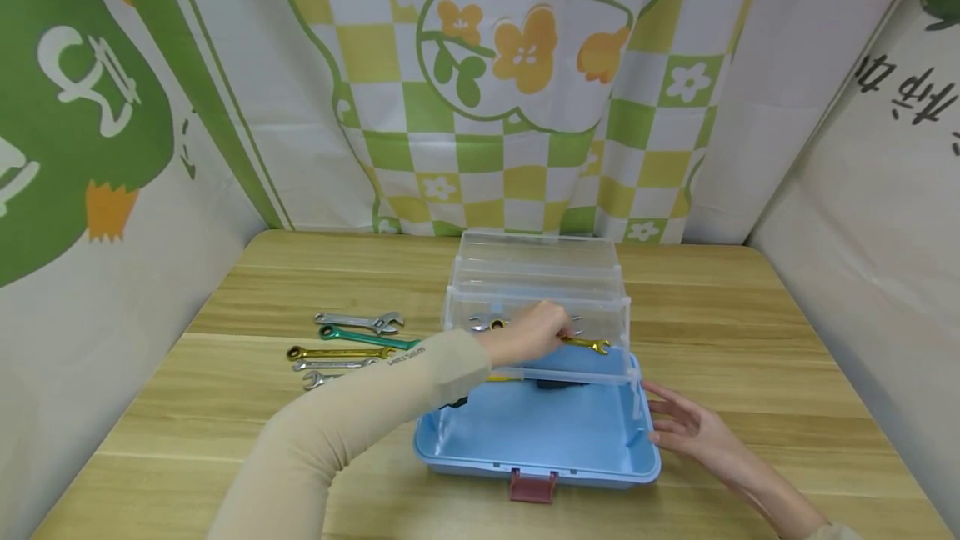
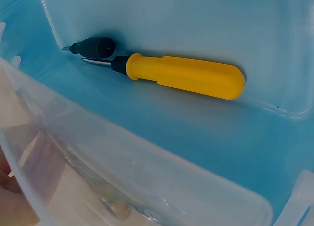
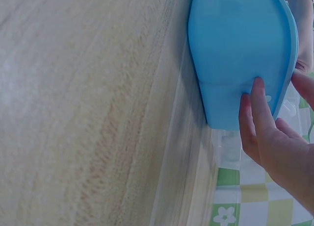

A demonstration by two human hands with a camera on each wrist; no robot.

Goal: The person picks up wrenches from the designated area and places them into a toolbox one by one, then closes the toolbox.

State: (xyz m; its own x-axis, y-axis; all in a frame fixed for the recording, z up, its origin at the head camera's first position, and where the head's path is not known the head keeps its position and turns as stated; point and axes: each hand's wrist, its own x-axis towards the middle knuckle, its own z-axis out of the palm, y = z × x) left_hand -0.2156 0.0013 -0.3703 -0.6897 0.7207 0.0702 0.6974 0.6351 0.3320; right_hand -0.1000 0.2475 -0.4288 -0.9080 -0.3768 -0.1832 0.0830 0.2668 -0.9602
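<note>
In the head view my left hand (image 1: 531, 332) grips a gold wrench (image 1: 588, 345) above the raised clear trays (image 1: 540, 277) of a blue toolbox (image 1: 540, 432). Other wrench ends, one of them gold (image 1: 498, 324), show through the tray wall beside this hand. The fingers of my right hand (image 1: 693, 432) rest against the toolbox's right side. In the right wrist view their tips touch the outer blue wall (image 3: 235, 44). A yellow-handled screwdriver (image 2: 186, 76) and a stubby black-handled tool (image 2: 95, 47) lie on the toolbox floor in the left wrist view.
To the left on the wooden table (image 1: 750, 323) lie several wrenches, including an adjustable wrench (image 1: 363, 322), a green wrench (image 1: 367, 337) and a gold wrench (image 1: 337, 352). My left sleeve overlaps some of them. A dark red latch (image 1: 532, 487) hangs at the toolbox's front.
</note>
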